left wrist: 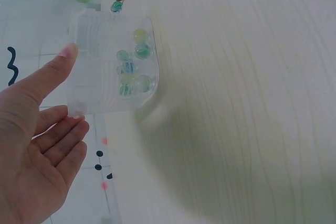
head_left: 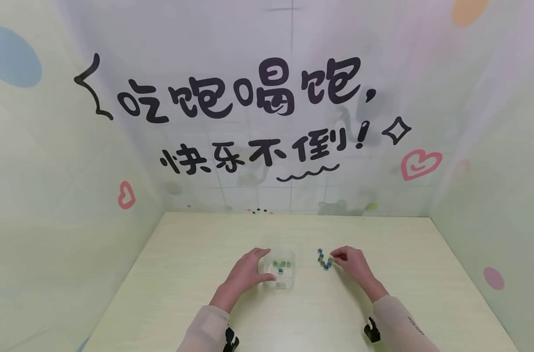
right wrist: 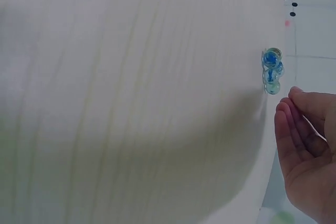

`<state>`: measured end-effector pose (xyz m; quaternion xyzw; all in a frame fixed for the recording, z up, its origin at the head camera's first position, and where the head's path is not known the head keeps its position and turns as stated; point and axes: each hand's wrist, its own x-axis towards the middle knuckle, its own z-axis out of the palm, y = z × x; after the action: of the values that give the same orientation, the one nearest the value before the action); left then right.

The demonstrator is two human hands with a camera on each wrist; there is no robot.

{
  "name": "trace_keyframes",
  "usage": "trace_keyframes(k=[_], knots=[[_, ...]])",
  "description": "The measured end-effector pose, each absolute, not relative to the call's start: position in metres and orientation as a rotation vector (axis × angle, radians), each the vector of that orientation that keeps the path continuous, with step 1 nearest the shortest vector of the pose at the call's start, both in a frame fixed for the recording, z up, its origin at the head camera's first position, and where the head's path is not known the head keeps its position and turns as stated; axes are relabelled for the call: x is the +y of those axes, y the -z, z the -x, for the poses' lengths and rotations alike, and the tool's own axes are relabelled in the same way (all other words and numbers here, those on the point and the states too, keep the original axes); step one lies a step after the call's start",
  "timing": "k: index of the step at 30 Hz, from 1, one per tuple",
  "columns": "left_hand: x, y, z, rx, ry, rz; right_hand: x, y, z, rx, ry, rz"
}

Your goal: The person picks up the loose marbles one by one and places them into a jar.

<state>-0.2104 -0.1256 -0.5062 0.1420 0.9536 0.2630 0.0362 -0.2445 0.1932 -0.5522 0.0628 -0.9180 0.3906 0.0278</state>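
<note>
In the head view, a clear plastic box [head_left: 289, 279] stands near the table's middle with several glass marbles [head_left: 281, 264] inside. My left hand [head_left: 247, 269] holds it from the left, thumb at the near side and fingers at the far side. The left wrist view shows the thumb [left wrist: 65, 56] against the box wall [left wrist: 92, 98]. Right of the box, several blue-green marbles [head_left: 321, 260] lie in a V-like line on the table. Beside that line's right end is my right hand [head_left: 352, 264], thumb and fingertips close together. No marble shows between them in the right wrist view.
The pale wood table [head_left: 302, 322] meets a printed backdrop [head_left: 232, 195] at its far edge, and printed side walls stand left and right. Black wrist straps [head_left: 371, 331] show under the sleeves.
</note>
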Motion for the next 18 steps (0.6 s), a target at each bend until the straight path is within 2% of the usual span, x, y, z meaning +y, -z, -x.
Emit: trace_keyframes(k=[18], knots=[[-0.1256, 0.5047, 0.21, 2.916, -0.804, -0.433, 0.1881, 0.5597, 0.242, -2.791, -1.191, -0.26]])
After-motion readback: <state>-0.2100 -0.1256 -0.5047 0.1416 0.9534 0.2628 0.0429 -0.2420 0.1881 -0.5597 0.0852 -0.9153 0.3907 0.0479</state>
